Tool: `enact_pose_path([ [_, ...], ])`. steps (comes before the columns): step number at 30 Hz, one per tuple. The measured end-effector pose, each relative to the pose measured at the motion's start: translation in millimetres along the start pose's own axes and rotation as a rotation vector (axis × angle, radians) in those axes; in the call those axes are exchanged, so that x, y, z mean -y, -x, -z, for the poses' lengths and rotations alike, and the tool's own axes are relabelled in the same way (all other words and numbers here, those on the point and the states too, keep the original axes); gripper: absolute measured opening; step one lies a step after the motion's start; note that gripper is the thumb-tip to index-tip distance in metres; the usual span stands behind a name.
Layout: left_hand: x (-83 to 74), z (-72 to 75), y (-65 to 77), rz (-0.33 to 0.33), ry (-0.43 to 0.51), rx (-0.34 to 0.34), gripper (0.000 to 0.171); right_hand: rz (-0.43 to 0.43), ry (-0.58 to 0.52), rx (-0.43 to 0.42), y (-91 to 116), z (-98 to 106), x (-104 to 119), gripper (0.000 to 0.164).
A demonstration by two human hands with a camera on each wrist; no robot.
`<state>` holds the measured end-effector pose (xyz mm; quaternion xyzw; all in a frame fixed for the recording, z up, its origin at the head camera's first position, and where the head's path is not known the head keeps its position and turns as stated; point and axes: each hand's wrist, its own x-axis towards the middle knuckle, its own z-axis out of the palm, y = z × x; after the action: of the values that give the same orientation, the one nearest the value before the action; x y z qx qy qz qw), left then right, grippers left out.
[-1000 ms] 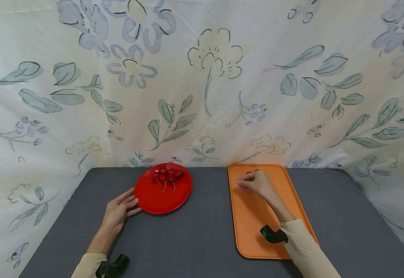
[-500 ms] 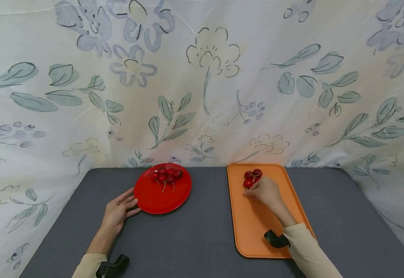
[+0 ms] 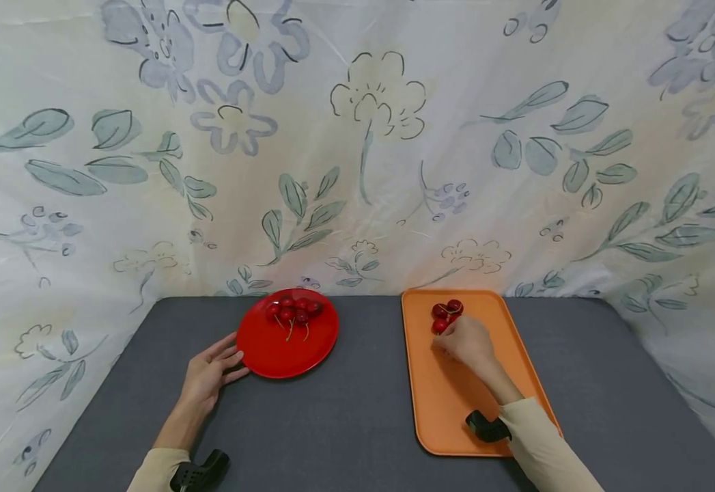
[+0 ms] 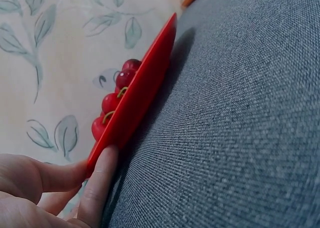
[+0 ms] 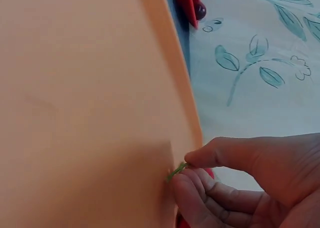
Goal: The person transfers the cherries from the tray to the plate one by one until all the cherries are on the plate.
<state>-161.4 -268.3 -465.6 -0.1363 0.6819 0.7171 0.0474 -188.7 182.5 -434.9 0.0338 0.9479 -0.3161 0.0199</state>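
A round red plate carries several dark red cherries with stems, bunched toward its far side. My left hand rests at the plate's left rim, its fingers fairly straight and touching the edge; in the left wrist view, one finger lies against the rim's outer side. Over the orange tray, my right hand pinches a green cherry stem between thumb and fingertips. More cherries lie on the tray just beyond that hand, partly hidden by it.
A dark grey cloth covers the table, with the plate at the left and the tray at the right. A pale floral curtain stands right behind both. Each wrist wears a black camera mount.
My right hand has drawn back slightly toward me and lowered to the tray, bringing the cherries beyond it into view. The left hand and plate have stayed in place.
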Motion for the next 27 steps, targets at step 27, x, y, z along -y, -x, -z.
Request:
enact_pose_path([
  [27, 1.5, -1.5, 0.4, -0.003, 0.005, -0.011, 0.058, 0.028, -0.652, 0.172, -5.6, -21.1, 43.5, 0.023],
])
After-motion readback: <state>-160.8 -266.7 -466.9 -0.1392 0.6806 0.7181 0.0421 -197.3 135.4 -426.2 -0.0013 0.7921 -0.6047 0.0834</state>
